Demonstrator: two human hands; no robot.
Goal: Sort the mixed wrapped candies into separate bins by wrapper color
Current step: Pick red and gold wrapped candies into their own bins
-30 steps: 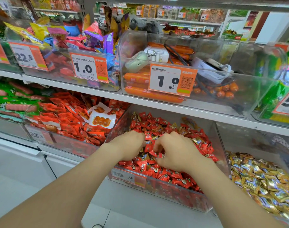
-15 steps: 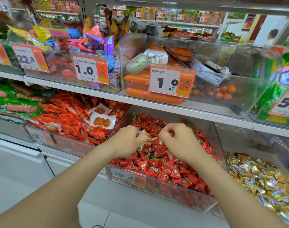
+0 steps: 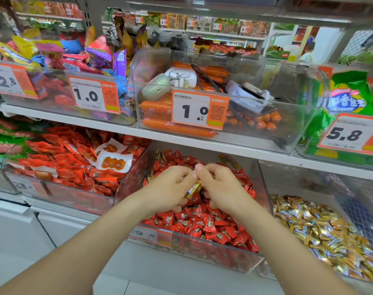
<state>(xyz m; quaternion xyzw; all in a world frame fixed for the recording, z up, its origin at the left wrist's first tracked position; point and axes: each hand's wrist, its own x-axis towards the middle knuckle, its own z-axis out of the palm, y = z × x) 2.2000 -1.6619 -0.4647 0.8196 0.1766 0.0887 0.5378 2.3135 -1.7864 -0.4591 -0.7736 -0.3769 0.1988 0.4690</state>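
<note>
Head view: left hand [image 3: 170,189] and right hand [image 3: 222,188], fingers [image 3: 182,172] curled, pinch gold candy [image 3: 193,187]

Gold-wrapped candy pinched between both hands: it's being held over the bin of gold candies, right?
Not quite. The head view shows the gold-wrapped candy pinched between the left hand and the right hand over the bin of red candies, not the gold one. The gold candies lie in the next bin to the right.

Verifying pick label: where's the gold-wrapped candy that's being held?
Head view, centre: gold candy pinched between left hand and right hand, just above the red-candy bin.
</note>
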